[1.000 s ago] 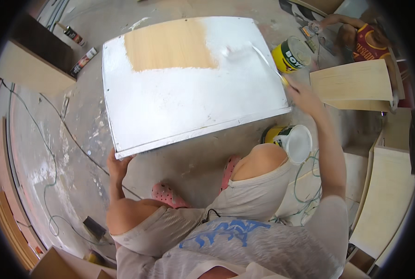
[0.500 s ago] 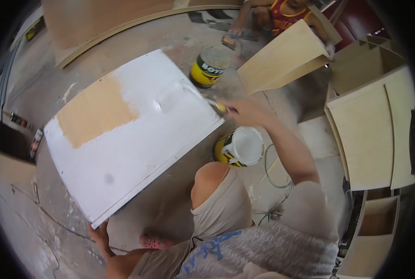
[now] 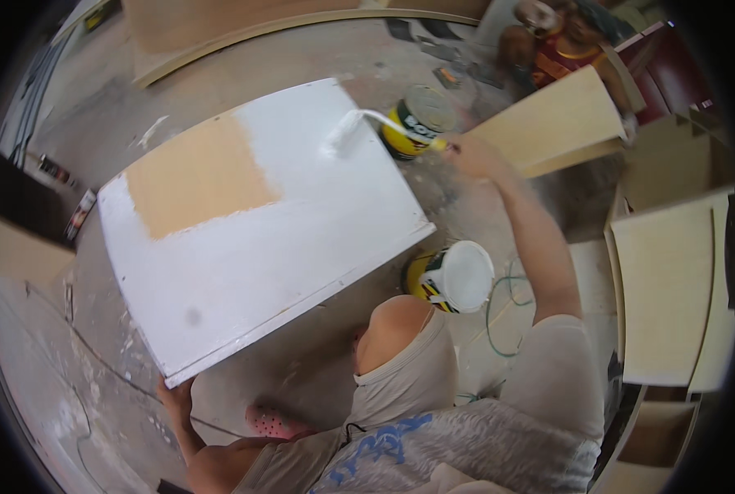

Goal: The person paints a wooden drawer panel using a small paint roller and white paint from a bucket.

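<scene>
Since the earlier frame, the paint roller has been moved closer to the upper right edge of the white panel, and the sanding block, which was held by the co-worker, is now left on the floor at the upper right of the frame. By the right hand, right of the upper centre, the yellow handle of the roller is held, with the fingers closed around it. Whether the white sleeve is pressed on the surface cannot be told clearly. By the left hand, at the lower left, the near corner of the panel is touched; its fingers are partly hidden under the edge, so how far they are opened cannot be told.

The panel is placed across the centre left of the frame and is mostly covered with white; a bare wood patch is seen at its upper left part. One yellow can is placed behind the roller's handle, and an open paint can is placed near the panel's right corner. At the upper right, a wooden board is seen in front of the co-worker.
</scene>
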Demonstrator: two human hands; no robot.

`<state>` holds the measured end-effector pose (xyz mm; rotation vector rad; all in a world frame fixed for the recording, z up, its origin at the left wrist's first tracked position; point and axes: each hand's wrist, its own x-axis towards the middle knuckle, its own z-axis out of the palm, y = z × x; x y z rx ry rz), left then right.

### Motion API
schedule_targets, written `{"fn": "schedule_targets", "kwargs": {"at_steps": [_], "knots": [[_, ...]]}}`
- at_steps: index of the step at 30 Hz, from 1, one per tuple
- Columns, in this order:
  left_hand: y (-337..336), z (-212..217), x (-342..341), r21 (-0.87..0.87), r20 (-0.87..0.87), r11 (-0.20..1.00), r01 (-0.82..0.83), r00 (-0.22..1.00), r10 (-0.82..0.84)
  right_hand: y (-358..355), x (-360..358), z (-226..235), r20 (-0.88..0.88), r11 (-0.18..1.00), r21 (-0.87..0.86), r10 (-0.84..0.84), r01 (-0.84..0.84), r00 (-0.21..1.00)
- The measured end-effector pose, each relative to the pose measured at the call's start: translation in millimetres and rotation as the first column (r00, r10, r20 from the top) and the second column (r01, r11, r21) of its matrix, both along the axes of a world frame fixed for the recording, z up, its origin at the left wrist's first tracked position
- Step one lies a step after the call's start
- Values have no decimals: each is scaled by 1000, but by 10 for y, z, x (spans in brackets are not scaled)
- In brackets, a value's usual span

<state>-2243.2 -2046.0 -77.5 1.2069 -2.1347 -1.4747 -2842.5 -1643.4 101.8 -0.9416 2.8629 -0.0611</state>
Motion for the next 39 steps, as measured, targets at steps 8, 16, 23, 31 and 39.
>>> {"fn": "schedule_targets", "kwargs": {"at_steps": [8, 16, 23, 31, 39], "knots": [[3, 10, -54, -95, 163, 995, 14, 987, 1, -1176, -692, 534, -138, 929, 346, 189, -132, 972], [83, 207, -172, -168, 184, 986, 24, 983, 7, -2892, -230, 124, -187, 864, 262, 483, -430, 856], [38, 71, -230, -153, 142, 988, 19, 990, 3, -3302, 907, 246, 18, 768, 297, 589, -567, 808], [73, 13, 14, -227, 99, 974, -19, 994, 42, -1175, 1797, 589, 309, 821, 173, 479, -544, 822], [62, -3, -68, -221, 104, 975, 38, 995, -15, -1190, 1847, 357, 216, 938, 115, 297, -327, 930]]}}
